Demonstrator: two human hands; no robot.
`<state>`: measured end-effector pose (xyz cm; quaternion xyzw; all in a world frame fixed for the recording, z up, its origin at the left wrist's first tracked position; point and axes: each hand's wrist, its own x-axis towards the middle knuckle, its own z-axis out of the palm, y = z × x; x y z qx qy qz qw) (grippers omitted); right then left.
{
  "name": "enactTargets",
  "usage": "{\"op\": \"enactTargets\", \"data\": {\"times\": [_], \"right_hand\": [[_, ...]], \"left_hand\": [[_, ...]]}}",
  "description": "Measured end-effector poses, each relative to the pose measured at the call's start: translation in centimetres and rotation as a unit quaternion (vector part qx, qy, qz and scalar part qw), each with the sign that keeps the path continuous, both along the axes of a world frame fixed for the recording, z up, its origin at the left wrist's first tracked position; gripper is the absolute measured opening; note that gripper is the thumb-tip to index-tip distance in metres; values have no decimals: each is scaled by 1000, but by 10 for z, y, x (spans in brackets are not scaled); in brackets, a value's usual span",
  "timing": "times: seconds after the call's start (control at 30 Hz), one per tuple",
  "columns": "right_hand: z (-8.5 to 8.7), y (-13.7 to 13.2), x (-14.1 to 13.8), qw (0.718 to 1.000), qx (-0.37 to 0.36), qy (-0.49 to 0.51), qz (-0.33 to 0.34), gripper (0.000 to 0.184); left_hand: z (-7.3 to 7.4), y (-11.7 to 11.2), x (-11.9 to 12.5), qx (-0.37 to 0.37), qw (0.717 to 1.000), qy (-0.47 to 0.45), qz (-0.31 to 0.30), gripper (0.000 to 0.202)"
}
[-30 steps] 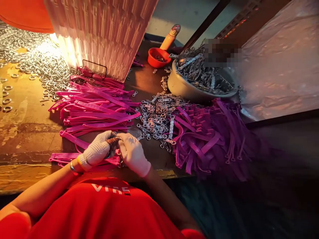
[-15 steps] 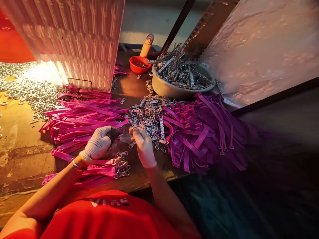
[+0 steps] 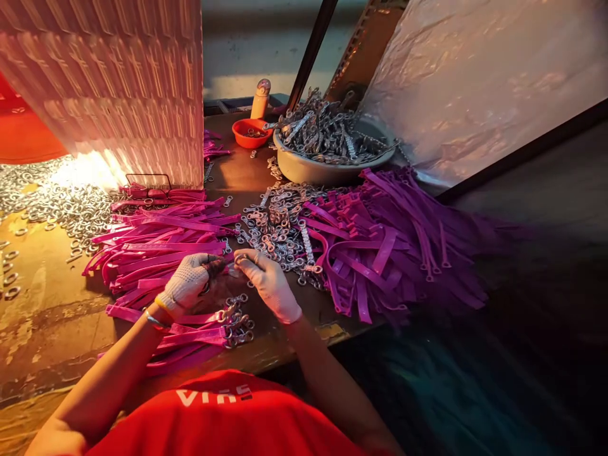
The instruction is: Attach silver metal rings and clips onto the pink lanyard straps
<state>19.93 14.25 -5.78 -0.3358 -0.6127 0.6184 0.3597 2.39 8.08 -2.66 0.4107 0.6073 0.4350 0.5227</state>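
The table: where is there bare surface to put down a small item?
The widest bare patch of the table is at the left, below the loose rings and left of the pink straps. A smaller one lies below the red bowl, between the corrugated sheet and the grey basin. It is crowded where the metal links meet the purple straps.

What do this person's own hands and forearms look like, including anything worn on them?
The left hand wears a white knitted glove dotted with small dark spots, its cuff edged in yellow; a narrow, shiny band circles the wrist. The right hand wears a plain whitish glove, no dots visible. Both forearms are bare.
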Motion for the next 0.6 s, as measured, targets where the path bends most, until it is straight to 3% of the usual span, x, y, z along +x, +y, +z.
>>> {"op": "enactTargets", "data": {"times": [0.07, 0.17, 0.33, 0.43, 0.5, 0.6], "right_hand": [[5, -10, 4, 989, 123, -79, 30, 25], [16, -26, 2, 939, 266, -202, 82, 27], [37, -53, -4, 806, 383, -426, 149, 23], [41, -63, -3, 741, 444, -475, 166, 26], [40, -65, -2, 722, 461, -484, 179, 26], [35, -66, -2, 736, 437, -487, 174, 25]], "left_hand": [[0, -18, -3, -28, 999, -37, -10, 46], [-4, -39, -5, -49, 998, -41, -8, 52], [-11, -64, -3, -49, 997, -57, -33, 45], [-8, -72, 1, -37, 998, 23, -56, 38], [-4, -73, 6, -18, 991, 118, -63, 30], [0, -72, 14, 17, 970, 233, -65, 14]]}}
